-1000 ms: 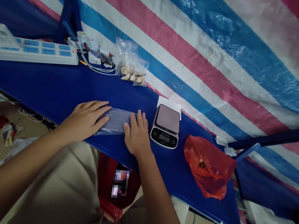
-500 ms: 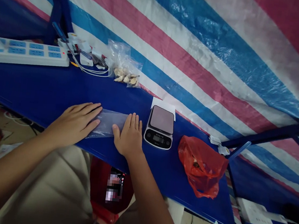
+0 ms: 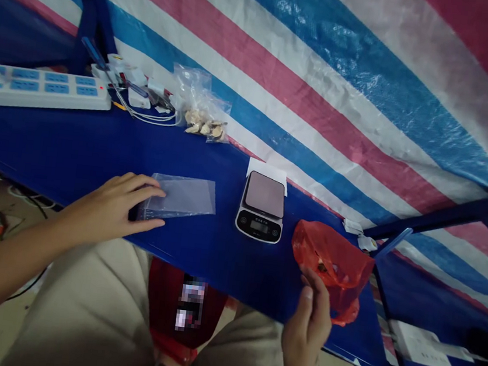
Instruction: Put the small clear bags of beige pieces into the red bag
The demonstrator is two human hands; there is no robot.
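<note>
My left hand (image 3: 120,204) is at the left end of the clear plastic bags (image 3: 187,195) lying flat on the blue table. Its thumb and fingers are apart, on either side of the bags' end. At the near edge of the red plastic bag (image 3: 332,263), my right hand (image 3: 311,317) is raised with fingers extended and slightly bent, holding nothing visible. Something brown shows through the red bag's mouth. Between the clear bags and the red one stands a kitchen scale (image 3: 263,206) with a bare weighing plate.
Along the back lie a white power strip (image 3: 43,89), tangled cables and tools, and a clear bag of pale dried slices (image 3: 206,126). A striped tarp (image 3: 281,87) hangs behind the table. Below the front edge, a phone with a blurred screen (image 3: 190,306) rests on a red surface.
My right hand has left the clear bags and moved right, past the scale, to the red bag. My left hand has shifted slightly; its thumb now sits farther from the fingers.
</note>
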